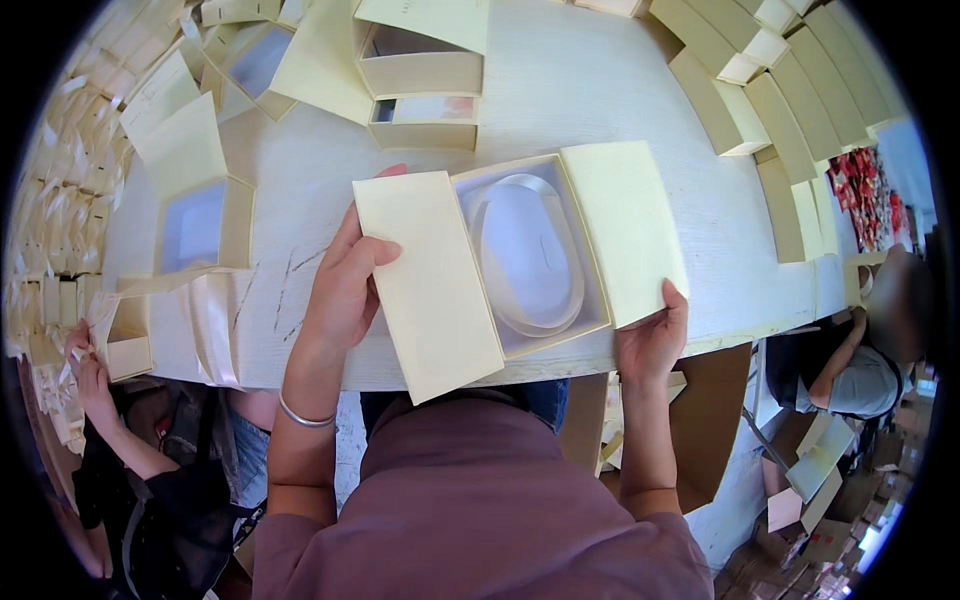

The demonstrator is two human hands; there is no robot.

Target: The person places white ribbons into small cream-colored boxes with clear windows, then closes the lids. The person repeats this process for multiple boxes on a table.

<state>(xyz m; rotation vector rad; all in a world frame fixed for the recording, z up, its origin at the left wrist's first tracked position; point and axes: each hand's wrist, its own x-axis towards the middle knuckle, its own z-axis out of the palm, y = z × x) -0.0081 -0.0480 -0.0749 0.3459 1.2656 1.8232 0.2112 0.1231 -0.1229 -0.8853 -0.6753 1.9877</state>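
Just above the table's near edge I hold a cream gift box (605, 300) with its two flaps spread to the sides. Inside lies a looped cream ribbon (490, 265) on the pale bottom. My left hand (350, 275) grips the left flap (430, 290), thumb on top and fingers behind it. My right hand (655, 335) pinches the lower edge of the right flap (625, 230), with its thumb on the face and its other fingers mostly underneath.
Open cream boxes (240, 225) stand on the white table (560, 80) at left and far side. Closed boxes (790, 130) are stacked at right. A co-worker's hands (95, 390) handle ribbon at far left; another person (850, 370) is at right. A cardboard carton (715, 420) stands below the edge.
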